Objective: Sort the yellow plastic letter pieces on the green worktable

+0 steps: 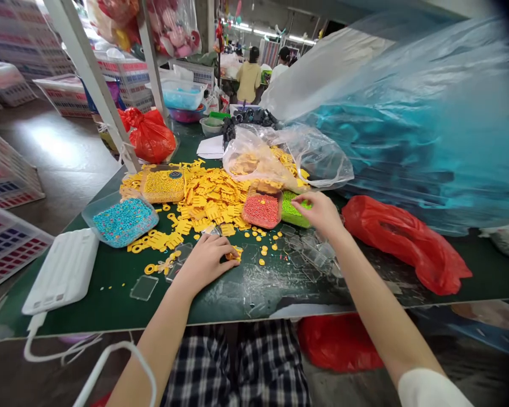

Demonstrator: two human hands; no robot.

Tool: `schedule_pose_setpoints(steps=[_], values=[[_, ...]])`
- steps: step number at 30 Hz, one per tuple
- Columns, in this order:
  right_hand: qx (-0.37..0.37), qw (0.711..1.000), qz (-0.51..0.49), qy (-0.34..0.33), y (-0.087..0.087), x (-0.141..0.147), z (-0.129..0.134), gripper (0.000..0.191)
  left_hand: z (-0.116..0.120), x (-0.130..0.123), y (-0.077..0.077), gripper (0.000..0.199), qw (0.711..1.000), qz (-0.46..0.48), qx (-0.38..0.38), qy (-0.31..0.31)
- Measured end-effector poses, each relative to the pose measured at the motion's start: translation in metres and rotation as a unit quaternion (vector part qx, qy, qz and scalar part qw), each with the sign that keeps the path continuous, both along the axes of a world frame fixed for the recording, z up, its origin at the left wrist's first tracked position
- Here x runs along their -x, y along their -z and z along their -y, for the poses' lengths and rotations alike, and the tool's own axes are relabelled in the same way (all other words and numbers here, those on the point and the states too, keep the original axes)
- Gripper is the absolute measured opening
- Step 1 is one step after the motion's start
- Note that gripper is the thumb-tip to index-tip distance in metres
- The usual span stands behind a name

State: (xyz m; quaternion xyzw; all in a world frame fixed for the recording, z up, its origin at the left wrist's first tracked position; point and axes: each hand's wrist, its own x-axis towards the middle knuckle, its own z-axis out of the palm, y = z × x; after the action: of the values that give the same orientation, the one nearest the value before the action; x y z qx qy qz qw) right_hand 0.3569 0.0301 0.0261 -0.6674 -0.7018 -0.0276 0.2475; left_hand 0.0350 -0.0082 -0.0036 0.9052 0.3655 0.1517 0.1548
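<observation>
My left hand (210,257) rests low on the green table with its fingers curled around a small yellow plastic piece (237,254), partly hidden by the hand. My right hand (321,215) is over the tub of green beads (291,210), thumb and fingertips pinched together; whatever is between them is too small to make out. Beside that tub stands one of red beads (262,211). A heap of flat yellow plastic pieces (214,195) lies beyond my left hand. Small yellow discs (264,249) are scattered between my hands. Clear plastic squares (316,257) lie below my right hand.
Tubs of blue beads (121,219) and yellow beads (164,185) stand at the left, near a white power bank (61,271) with a cable. Red plastic bags (401,237) and a large bag of blue material (407,141) lie right. A white post (95,85) rises at left.
</observation>
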Motion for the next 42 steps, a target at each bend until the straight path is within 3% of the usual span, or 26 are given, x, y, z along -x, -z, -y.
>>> schedule_pose_setpoints(steps=[4, 8, 12, 16, 21, 27, 32, 34, 36, 39, 42], values=[[-0.013, 0.999, 0.011, 0.030, 0.000, -0.027, -0.016, 0.034, 0.000, 0.004, 0.000, 0.016, 0.999, 0.018, -0.021, -0.020], [-0.007, 0.999, 0.034, -0.025, 0.012, -0.014, 0.018, 0.023, 0.000, 0.005, 0.001, 0.023, 0.997, 0.030, -0.058, -0.049], [0.054, 0.986, 0.122, -0.100, 0.034, 0.008, 0.049, 0.029, 0.000, 0.005, 0.005, 0.026, 0.994, 0.036, -0.067, -0.081], [0.080, 0.979, 0.183, -0.045, 0.046, 0.015, 0.051, 0.027, 0.000, 0.005, 0.009, 0.028, 0.997, 0.015, -0.034, -0.061], [0.080, 0.979, 0.185, -0.002, 0.043, 0.014, 0.044, 0.023, 0.002, 0.003, 0.004, 0.023, 0.999, -0.012, -0.012, -0.047], [0.075, 0.987, 0.141, 0.014, 0.039, 0.021, 0.042, 0.017, 0.003, 0.002, 0.001, 0.022, 0.999, -0.004, 0.007, -0.043], [0.052, 0.997, 0.045, 0.027, 0.031, 0.028, 0.044, 0.033, 0.003, 0.003, 0.000, 0.022, 0.998, 0.032, -0.015, -0.057], [0.062, 0.997, -0.038, -0.006, 0.028, 0.040, 0.048, 0.039, 0.003, 0.002, 0.000, 0.023, 0.995, 0.071, -0.036, -0.060], [0.095, 0.970, -0.213, -0.062, 0.025, 0.058, 0.054, 0.041, 0.005, -0.001, 0.001, 0.027, 0.989, 0.122, -0.059, -0.060], [0.142, 0.864, -0.471, -0.106, 0.022, 0.090, 0.064, 0.040, 0.009, -0.008, 0.003, 0.038, 0.978, 0.186, -0.076, -0.060], [0.165, 0.817, -0.541, -0.115, 0.024, 0.119, 0.072, 0.042, 0.011, -0.015, 0.007, 0.046, 0.973, 0.207, -0.086, -0.057]])
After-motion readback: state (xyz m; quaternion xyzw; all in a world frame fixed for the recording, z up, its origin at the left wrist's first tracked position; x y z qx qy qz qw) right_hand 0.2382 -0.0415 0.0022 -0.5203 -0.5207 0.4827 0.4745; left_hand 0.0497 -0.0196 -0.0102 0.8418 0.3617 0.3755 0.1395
